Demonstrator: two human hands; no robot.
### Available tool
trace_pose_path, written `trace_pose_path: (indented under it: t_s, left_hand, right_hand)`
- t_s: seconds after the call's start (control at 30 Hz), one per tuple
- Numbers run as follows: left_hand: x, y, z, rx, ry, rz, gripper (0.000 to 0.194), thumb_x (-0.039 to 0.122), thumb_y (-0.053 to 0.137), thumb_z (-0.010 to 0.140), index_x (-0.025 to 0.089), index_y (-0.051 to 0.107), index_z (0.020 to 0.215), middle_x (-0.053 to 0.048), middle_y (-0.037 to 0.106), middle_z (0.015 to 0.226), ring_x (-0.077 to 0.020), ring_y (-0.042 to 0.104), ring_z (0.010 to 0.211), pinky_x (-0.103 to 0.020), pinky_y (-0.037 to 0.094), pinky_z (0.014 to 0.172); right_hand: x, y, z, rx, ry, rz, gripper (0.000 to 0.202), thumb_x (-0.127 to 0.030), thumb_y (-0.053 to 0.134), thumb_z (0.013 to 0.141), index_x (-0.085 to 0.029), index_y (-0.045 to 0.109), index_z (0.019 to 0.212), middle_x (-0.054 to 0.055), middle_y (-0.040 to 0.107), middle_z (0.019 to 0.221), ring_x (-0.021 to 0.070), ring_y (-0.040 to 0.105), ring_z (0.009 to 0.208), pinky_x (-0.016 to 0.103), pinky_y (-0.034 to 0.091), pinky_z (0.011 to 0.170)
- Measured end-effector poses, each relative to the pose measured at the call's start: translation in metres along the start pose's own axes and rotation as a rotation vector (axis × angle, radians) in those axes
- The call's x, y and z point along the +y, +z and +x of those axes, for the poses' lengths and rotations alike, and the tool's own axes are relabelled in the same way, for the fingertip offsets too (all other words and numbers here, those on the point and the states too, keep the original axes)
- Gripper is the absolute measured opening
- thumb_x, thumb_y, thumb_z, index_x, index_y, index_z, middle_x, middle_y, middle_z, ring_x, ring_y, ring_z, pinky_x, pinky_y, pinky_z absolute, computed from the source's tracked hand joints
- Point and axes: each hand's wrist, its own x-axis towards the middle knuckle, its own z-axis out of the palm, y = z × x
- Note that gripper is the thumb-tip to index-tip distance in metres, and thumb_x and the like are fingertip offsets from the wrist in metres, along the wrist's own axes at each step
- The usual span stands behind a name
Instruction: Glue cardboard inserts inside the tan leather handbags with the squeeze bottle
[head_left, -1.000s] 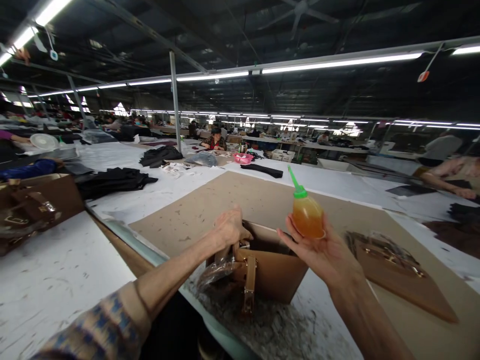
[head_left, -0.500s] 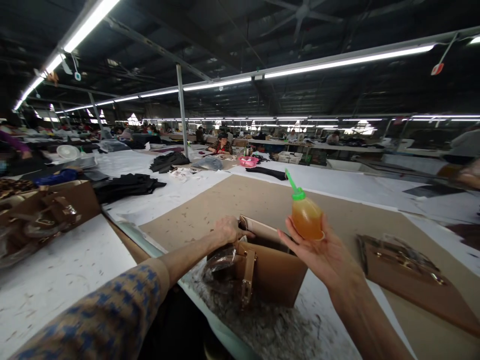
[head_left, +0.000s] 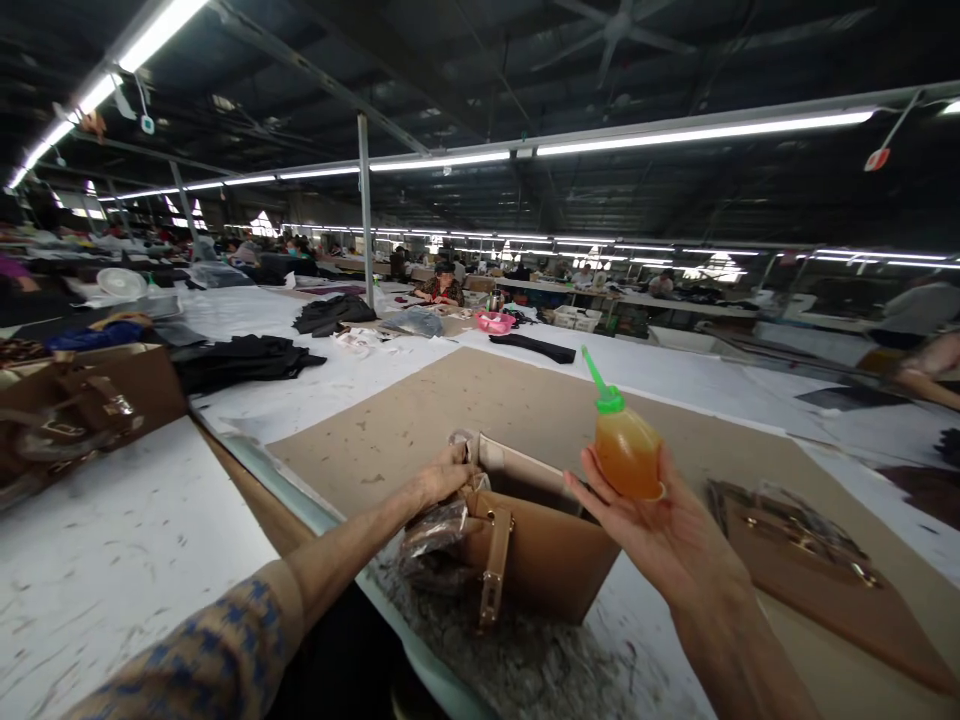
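My landmark is the open-topped brown handbag (head_left: 551,560) standing on the white work surface (head_left: 639,600) in front of me. At its left rim I have my left hand (head_left: 442,477) bent over crinkled clear plastic wrap (head_left: 436,535); its fingertips are partly hidden, so I can't tell whether they grip. Above the bag's right side, my right hand (head_left: 671,530), palm up, holds a translucent squeeze bottle of amber liquid (head_left: 628,458) with a slanting green nozzle (head_left: 610,400). Right of the bag lies a flat brown bag with gold-coloured fittings (head_left: 832,590).
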Motion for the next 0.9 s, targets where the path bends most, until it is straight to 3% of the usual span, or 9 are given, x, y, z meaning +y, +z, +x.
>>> trace_pose_path:
  t_s: [0.23,0.33,0.5,0.6,0.7,0.8,0.9]
  left_hand:
    - [0.003,-0.003,-0.014,-0.042,0.200,-0.377,0.037,0.035,0.072,0.059,0.012,0.059,0.084,-0.003,0.061,0.077,-0.0118,0.055,0.065,-0.023,0.044,0.064]
    - [0.011,-0.002,-0.018,-0.039,0.232,-0.420,0.036,0.038,0.073,0.060,0.010,0.060,0.079,-0.002,0.057,0.069,-0.0108,0.053,0.059,-0.023,0.042,0.059]
    - [0.049,-0.006,-0.011,-0.058,0.333,-0.154,0.024,0.035,0.065,0.068,0.012,0.059,0.069,0.000,0.050,0.060,-0.0082,0.046,0.051,-0.020,0.035,0.051]
    - [0.083,-0.013,-0.001,-0.142,0.384,0.095,0.016,0.028,0.062,0.068,0.012,0.060,0.068,0.001,0.049,0.058,-0.0087,0.044,0.050,-0.021,0.032,0.049]
    - [0.115,-0.021,0.003,-0.263,0.407,0.364,0.010,0.022,0.062,0.065,0.012,0.062,0.068,0.001,0.052,0.057,-0.0099,0.043,0.050,-0.023,0.033,0.050]
    - [0.133,-0.025,0.000,-0.405,0.308,0.596,0.008,0.018,0.064,0.062,0.012,0.065,0.068,0.000,0.055,0.053,-0.0120,0.045,0.049,-0.026,0.036,0.052]
    - [0.135,-0.023,-0.005,-0.490,0.179,0.760,0.013,0.017,0.067,0.058,0.012,0.068,0.070,-0.003,0.061,0.056,-0.0156,0.049,0.050,-0.029,0.039,0.055]
  right_hand:
    - [-0.003,0.000,-0.006,0.040,-0.012,0.036,0.029,-0.035,0.057,0.086,-0.019,0.057,0.110,0.008,0.060,0.112,0.0275,0.055,0.104,0.058,0.036,0.094]
    - [-0.006,-0.001,-0.014,0.076,-0.006,0.042,0.030,-0.035,0.055,0.087,-0.018,0.055,0.111,0.007,0.061,0.109,0.0257,0.056,0.104,0.055,0.035,0.096]
    - [-0.007,-0.004,-0.041,0.035,0.033,-0.021,0.032,-0.038,0.054,0.087,-0.018,0.056,0.111,0.010,0.061,0.108,0.0254,0.057,0.100,0.050,0.044,0.091]
    - [-0.010,-0.010,-0.057,0.022,0.023,-0.130,0.029,-0.037,0.048,0.090,-0.019,0.057,0.112,0.012,0.061,0.108,0.0230,0.061,0.092,0.038,0.053,0.078]
    - [-0.015,-0.024,-0.070,0.007,-0.002,-0.265,0.029,-0.030,0.050,0.090,-0.018,0.055,0.115,0.015,0.061,0.109,0.0198,0.064,0.084,0.024,0.055,0.067]
    - [-0.020,-0.042,-0.078,-0.020,-0.138,-0.488,0.045,-0.026,0.069,0.076,-0.017,0.052,0.117,0.013,0.061,0.108,0.0219,0.064,0.086,0.021,0.055,0.066]
    - [-0.027,-0.059,-0.079,-0.025,-0.268,-0.691,0.064,-0.035,0.079,0.062,-0.018,0.050,0.116,0.012,0.061,0.110,0.0259,0.062,0.089,0.027,0.056,0.070]
